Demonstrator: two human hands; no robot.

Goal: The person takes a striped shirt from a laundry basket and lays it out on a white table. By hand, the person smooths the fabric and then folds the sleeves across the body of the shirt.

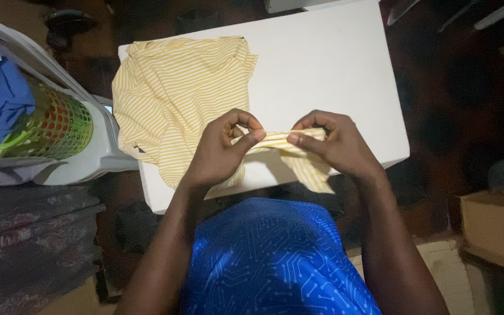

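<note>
Bright white table [333, 64] centre, dark murky surroundings, soft focus, mild grain

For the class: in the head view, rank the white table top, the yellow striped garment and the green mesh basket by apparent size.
1. white table top
2. yellow striped garment
3. green mesh basket, partly hidden by blue cloth

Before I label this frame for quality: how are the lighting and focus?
Head view: dim overall, the white table brightest, no glare; corners fall into dark shadow; both hands and the striped cloth are fairly sharp; slight wide-angle bend at the edges.

The cardboard box [500, 230], perhaps open, runs past the right edge.
</note>
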